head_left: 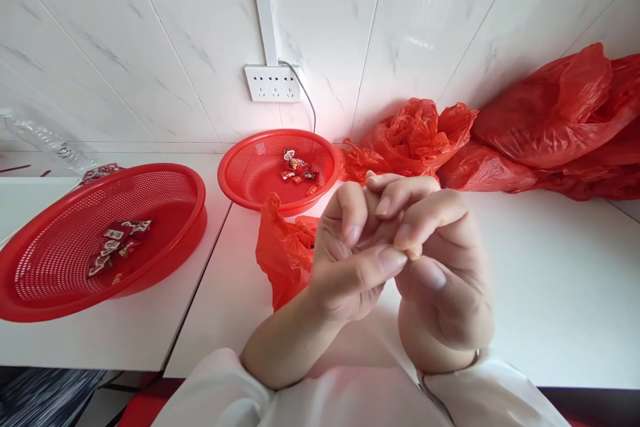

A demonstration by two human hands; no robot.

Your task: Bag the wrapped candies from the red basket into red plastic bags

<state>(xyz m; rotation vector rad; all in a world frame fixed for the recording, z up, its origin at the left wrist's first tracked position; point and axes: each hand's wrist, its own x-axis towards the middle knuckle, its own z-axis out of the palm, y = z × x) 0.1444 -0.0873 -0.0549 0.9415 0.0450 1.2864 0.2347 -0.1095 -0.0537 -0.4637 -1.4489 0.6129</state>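
Observation:
My left hand (350, 260) and my right hand (445, 267) are raised together above the white table, fingertips touching. The left fingers are curled, and the thumb points at the right fingertips. My right thumb and forefinger are bent close to the left thumb tip. Anything pinched between them is hidden or too small to make out. Just behind my left hand stands a crumpled red plastic bag (285, 260). Beyond it is a round red mesh basket (235, 177) with several small wrapped packets (299, 170) inside.
On the left, a larger red basket (193, 213) holds several similar packets (117, 243). Red plastic bags (550, 113) are heaped along the tiled wall at right. A clear plastic bottle (47, 140) lies at far left. A socket panel (273, 83) with a cable is on the wall.

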